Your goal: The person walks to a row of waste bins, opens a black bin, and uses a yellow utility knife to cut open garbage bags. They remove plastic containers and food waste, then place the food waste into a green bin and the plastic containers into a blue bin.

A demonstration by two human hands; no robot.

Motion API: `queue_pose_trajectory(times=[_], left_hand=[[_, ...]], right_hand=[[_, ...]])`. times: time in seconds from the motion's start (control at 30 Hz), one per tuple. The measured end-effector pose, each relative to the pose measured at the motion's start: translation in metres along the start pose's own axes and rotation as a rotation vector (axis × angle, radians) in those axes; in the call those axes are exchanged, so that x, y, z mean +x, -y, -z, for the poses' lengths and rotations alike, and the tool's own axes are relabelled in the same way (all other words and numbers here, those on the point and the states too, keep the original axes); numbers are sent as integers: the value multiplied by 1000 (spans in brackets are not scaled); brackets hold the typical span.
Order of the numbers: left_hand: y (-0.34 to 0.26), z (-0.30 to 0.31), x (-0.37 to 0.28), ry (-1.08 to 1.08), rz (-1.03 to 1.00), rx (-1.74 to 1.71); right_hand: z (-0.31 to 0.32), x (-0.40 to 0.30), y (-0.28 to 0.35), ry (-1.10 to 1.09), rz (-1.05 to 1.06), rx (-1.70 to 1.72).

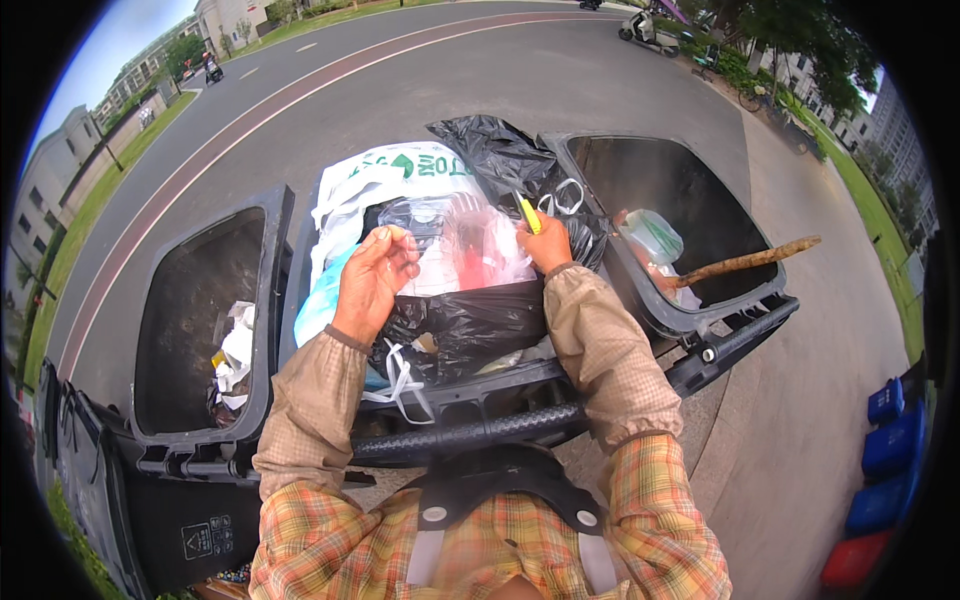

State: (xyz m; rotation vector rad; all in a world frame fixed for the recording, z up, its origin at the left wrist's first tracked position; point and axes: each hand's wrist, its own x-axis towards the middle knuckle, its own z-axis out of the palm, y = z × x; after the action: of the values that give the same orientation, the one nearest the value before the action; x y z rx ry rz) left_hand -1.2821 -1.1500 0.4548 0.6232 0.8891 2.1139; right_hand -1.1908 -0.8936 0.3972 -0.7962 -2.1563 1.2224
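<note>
My right hand [549, 241] is closed round a utility knife with a yellow-green handle [532, 216], its blade pointing up and away. My left hand [377, 266] is raised over the bags with fingers loosely curled; whether it pinches a bit of clear film I cannot tell. Between the hands lie clear plastic containers [421, 217] and pinkish translucent plastic bags [487, 244], within an opened black garbage bag [487, 322]. Behind them are a white plastic bag with green print [427, 161] and another black bag [499, 150]. All this fills the middle wheeled bin [480, 386].
A left bin [274, 300] holds paper scraps. In the right bin [679, 326] are bags and a wooden stick [750, 260] that juts over its rim. A closed dark bin [180, 517] stands at lower left. Blue bins [892, 442] and a red one [857, 559] are at far right. A road lies beyond.
</note>
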Motion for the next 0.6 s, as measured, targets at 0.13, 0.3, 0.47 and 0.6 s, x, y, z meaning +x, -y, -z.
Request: queue_pose_trajectory(times=[0.13, 0.3, 0.47, 0.6], left_hand=[[-15, -1, 0, 23, 336, 239], [-15, -22, 24, 40, 489, 414], [11, -34, 25, -24, 165, 254], [7, -27, 14, -102, 70, 219]], right_hand=[[23, -20, 24, 14, 19, 388], [5, -30, 6, -142, 431, -1], [8, -37, -14, -53, 93, -53], [3, -37, -4, -224, 67, -211]])
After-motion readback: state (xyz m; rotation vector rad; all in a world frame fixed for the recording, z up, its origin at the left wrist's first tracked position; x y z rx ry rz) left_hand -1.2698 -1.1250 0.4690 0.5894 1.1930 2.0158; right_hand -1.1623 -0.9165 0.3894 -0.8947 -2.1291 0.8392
